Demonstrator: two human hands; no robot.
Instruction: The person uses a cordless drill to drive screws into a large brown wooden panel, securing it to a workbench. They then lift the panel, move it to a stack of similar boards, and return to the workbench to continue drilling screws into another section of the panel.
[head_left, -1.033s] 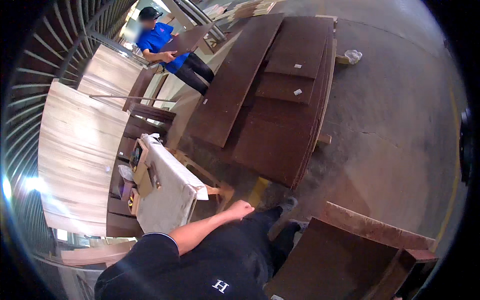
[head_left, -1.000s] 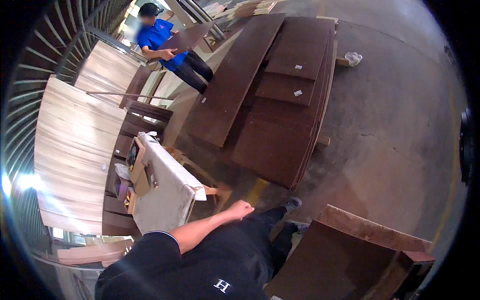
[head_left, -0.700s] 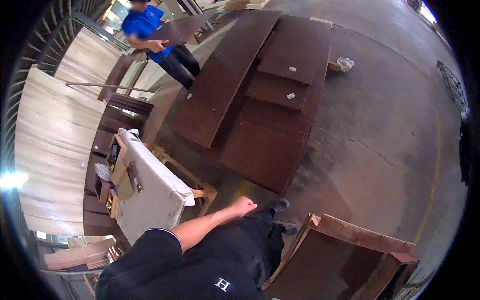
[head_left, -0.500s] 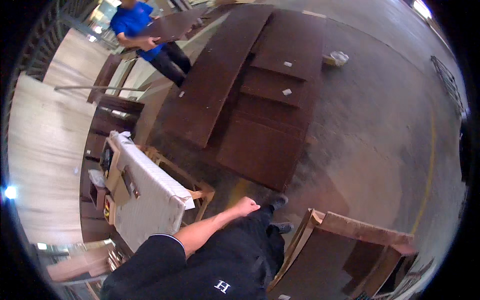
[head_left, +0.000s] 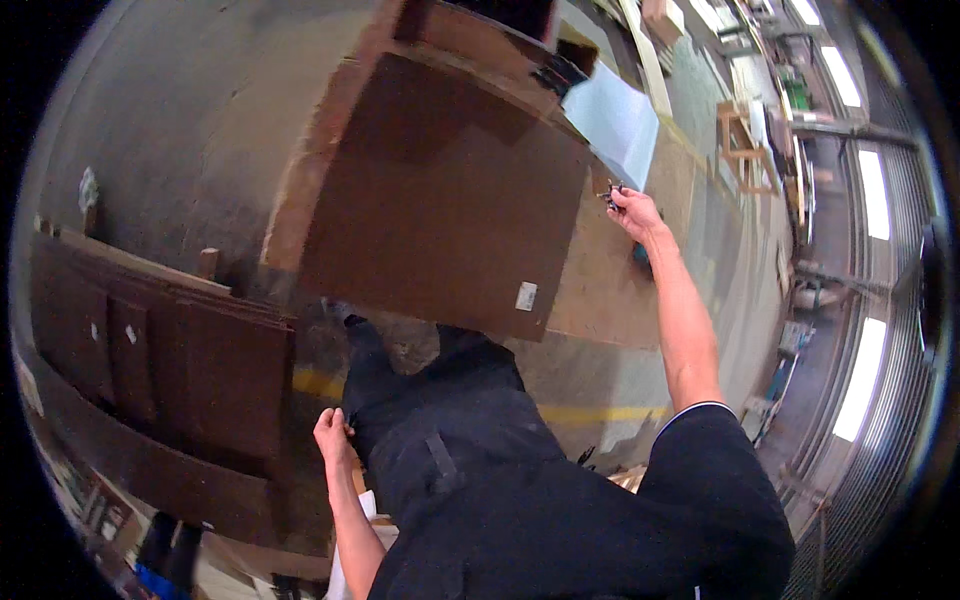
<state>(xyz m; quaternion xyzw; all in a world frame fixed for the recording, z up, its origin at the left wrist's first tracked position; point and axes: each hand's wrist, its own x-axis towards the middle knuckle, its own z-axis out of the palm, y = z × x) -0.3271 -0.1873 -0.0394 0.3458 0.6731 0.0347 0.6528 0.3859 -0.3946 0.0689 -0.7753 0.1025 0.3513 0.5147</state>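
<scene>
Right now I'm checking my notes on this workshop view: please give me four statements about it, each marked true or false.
1. The right hand holds small dark items. True.
2. The left hand lies flat on the large brown board. False: it is beside the dark trousers, apart from the board.
3. A white label is on that board. True.
4. The sheet beyond the right hand is bright red. False: it is pale blue.

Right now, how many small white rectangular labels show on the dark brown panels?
4: one label on the large brown panel nearest the right hand, two on the stacked panels at left, a tiny one on the long panel below. Others may be hidden.
</scene>
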